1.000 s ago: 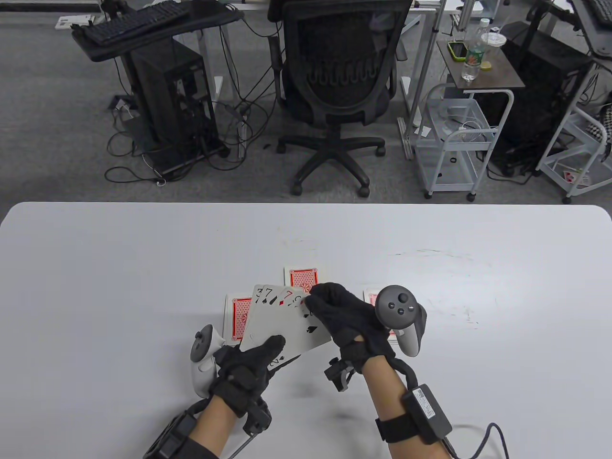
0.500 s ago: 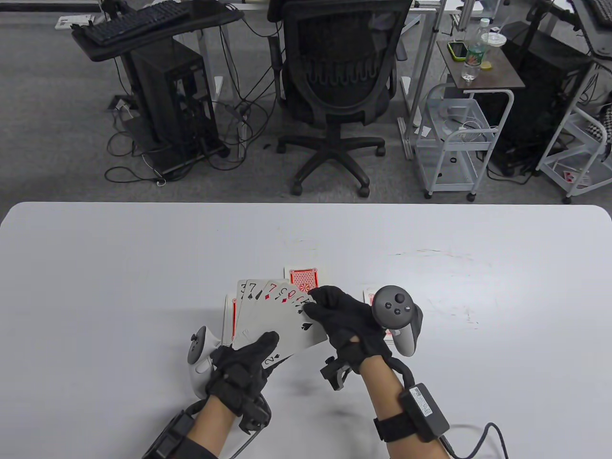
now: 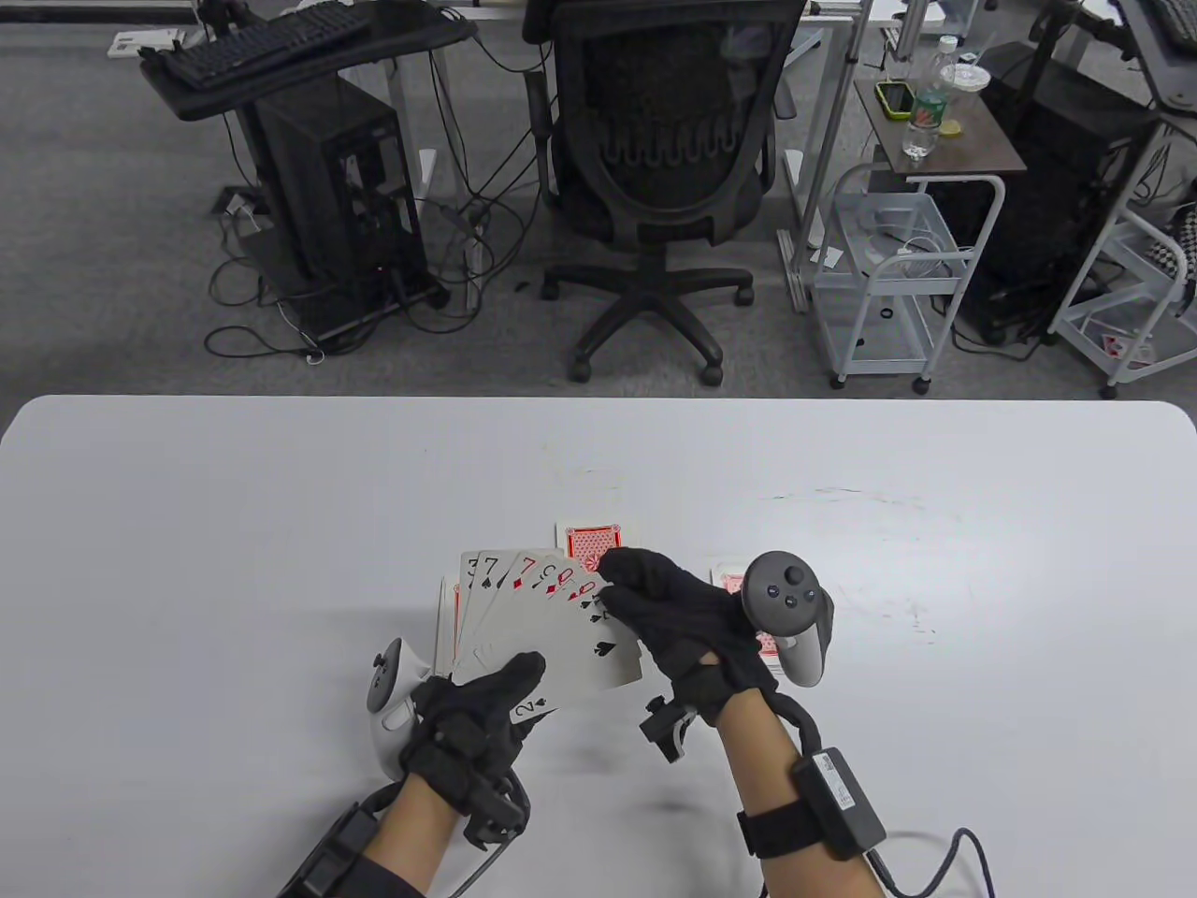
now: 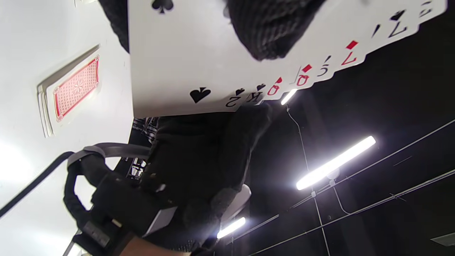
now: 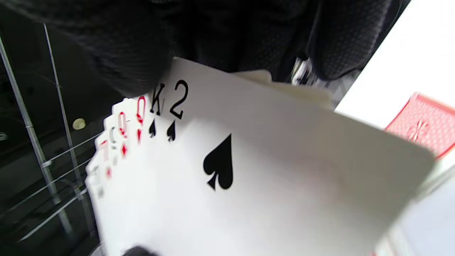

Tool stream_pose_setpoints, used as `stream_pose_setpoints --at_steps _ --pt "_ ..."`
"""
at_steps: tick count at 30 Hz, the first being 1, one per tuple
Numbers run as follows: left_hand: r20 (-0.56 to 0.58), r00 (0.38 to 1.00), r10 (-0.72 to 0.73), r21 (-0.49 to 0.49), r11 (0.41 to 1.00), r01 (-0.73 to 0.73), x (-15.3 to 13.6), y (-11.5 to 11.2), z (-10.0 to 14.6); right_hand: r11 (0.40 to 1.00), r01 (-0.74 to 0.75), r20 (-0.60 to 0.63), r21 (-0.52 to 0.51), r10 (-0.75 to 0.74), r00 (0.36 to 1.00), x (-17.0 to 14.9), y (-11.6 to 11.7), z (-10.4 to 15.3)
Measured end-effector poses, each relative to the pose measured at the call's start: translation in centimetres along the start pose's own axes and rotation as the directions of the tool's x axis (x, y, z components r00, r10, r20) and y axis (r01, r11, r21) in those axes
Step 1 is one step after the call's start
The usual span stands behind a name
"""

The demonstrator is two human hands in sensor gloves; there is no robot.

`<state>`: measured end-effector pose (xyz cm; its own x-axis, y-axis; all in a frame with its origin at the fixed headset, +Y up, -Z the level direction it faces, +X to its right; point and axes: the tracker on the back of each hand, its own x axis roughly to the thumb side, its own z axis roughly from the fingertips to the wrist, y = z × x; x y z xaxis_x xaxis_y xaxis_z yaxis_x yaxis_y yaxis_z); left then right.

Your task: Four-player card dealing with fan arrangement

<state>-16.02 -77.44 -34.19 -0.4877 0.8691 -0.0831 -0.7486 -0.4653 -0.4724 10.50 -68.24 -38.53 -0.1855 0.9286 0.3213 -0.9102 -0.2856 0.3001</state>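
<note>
I hold a fan of face-up cards (image 3: 542, 627) above the white table (image 3: 234, 524). My left hand (image 3: 486, 702) grips the fan's lower corner, thumb on the front card, a two of spades (image 4: 199, 67). My right hand (image 3: 645, 599) pinches the fan's upper right corner, over the two and king (image 5: 170, 103). Three face-down red-backed piles lie on the table: one beyond the fan (image 3: 591, 543), one at the left mostly hidden behind the fan (image 3: 443, 617), one at the right (image 3: 729, 582) partly hidden by my right hand.
The table's far edge (image 3: 598, 400) lies well beyond the cards. An office chair (image 3: 659, 178), a computer tower (image 3: 337, 187) and a wire trolley (image 3: 888, 271) stand on the floor past it. A face-down pile also shows in the left wrist view (image 4: 71, 89).
The fan has spread wider, with more card corners showing. My right hand has worked along its upper right edge. My left hand has shifted slightly left and holds its grip.
</note>
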Motion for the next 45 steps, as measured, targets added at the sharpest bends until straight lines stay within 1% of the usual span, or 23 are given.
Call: stream_pose_setpoints --at_steps 2,3,6,9,12,15,16,18,19,20,23,27,30,32,33,34,35,37,39,40,41,42,45 --pt "-0.017 1.000 -0.003 -0.026 1.000 0.002 -0.1 -0.2 -0.1 0.996 0.072 0.032 0.051 -0.074 0.997 -0.3 0.0 -0.2" --pt "-0.046 0.999 -0.007 -0.054 0.999 0.005 -0.2 -0.3 -0.2 0.986 0.098 0.055 0.132 -0.106 0.993 -0.4 0.3 -0.4" --pt "-0.075 0.997 -0.033 -0.079 0.996 0.027 -0.6 -0.6 -0.4 0.957 0.140 0.052 0.255 -0.158 0.986 -0.6 1.5 -0.6" --pt "-0.107 0.994 0.010 -0.031 0.999 -0.014 -0.9 -0.3 -0.2 0.952 0.139 0.079 0.272 -0.166 0.983 -0.3 2.1 -0.7" --pt "-0.136 0.991 0.012 0.015 1.000 -0.010 -1.1 0.1 0.0 0.944 0.070 0.084 0.324 -0.102 0.991 -0.1 2.4 -0.7" --pt "-0.174 0.984 0.025 0.086 0.996 -0.010 -1.6 0.4 0.2 0.947 0.053 0.084 0.317 -0.084 0.993 -0.3 2.9 -0.8" --pt "-0.178 0.984 0.024 0.090 0.996 -0.008 -1.7 0.4 0.2 0.948 0.055 0.078 0.312 -0.083 0.993 -0.4 3.0 -0.8" --pt "-0.184 0.983 0.020 0.091 0.996 -0.003 -1.8 0.4 0.3 0.967 0.092 0.029 0.237 -0.102 0.994 -1.0 3.0 -0.8" --pt "-0.187 0.982 0.016 0.093 0.996 0.002 -1.8 0.3 0.3 0.969 0.109 0.028 0.224 -0.118 0.993 -1.2 2.9 -0.9" --pt "-0.191 0.982 0.013 0.092 0.996 0.005 -1.9 0.3 0.3 0.965 0.119 0.010 0.232 -0.125 0.992 -1.3 2.9 -0.9" --pt "-0.227 0.974 0.020 0.085 0.996 0.000 -2.2 0.2 0.2 0.972 0.130 -0.043 0.198 -0.124 0.991 -1.6 2.5 -1.0" --pt "-0.269 0.962 -0.046 0.116 0.990 0.080 -2.1 0.5 0.3 0.962 0.181 -0.124 0.203 -0.158 0.980 -2.5 1.8 -1.5" --pt "-0.294 0.945 -0.141 0.169 0.966 0.196 -1.0 1.3 0.6 0.953 0.215 -0.166 0.213 -0.182 0.969 -3.2 0.8 -1.8" --pt "-0.315 0.911 -0.265 0.203 0.919 0.337 0.2 1.7 0.8 0.953 0.206 -0.186 0.224 -0.166 0.968 -3.6 0.0 -1.8" --pt "-0.323 0.880 -0.347 0.210 0.881 0.425 0.9 1.9 0.9 0.953 0.197 -0.200 0.232 -0.151 0.968 -3.8 -0.3 -1.9" --pt "-0.333 0.834 -0.440 0.222 0.823 0.523 1.8 1.9 1.0 0.953 0.175 -0.218 0.247 -0.121 0.968 -4.1 -0.8 -1.9" --pt "-0.331 0.770 -0.545 0.223 0.748 0.625 2.7 1.8 1.1 0.952 0.157 -0.241 0.262 -0.093 0.966 -4.4 -1.1 -1.9" --pt "-0.316 0.628 -0.712 0.187 0.602 0.776 4.2 1.0 1.3 0.946 0.111 -0.283 0.306 -0.021 0.959 -5.0 -1.4 -2.0" --pt "-0.277 0.496 -0.823 0.147 0.474 0.868 5.0 -0.3 1.5 0.934 0.067 -0.308 0.350 0.047 0.950 -5.6 -1.3 -2.3" --pt "-0.252 0.448 -0.858 0.124 0.430 0.894 5.0 -1.0 1.4 0.924 0.055 -0.317 0.378 0.074 0.945 -6.0 -1.0 -2.6" --pt "-0.219 0.380 -0.899 0.069 0.374 0.925 4.8 -1.9 1.3 0.911 0.053 -0.328 0.409 0.093 0.940 -6.3 -0.7 -2.9" --pt "-0.200 0.335 -0.921 0.026 0.337 0.941 4.4 -2.6 1.2 0.897 0.048 -0.335 0.439 0.114 0.935 -6.6 -0.3 -3.2" --pt "-0.157 0.140 -0.978 -0.161 0.165 0.973 2.3 -4.6 0.2 0.843 0.001 -0.336 0.539 0.214 0.917 -7.4 1.0 -4.2"
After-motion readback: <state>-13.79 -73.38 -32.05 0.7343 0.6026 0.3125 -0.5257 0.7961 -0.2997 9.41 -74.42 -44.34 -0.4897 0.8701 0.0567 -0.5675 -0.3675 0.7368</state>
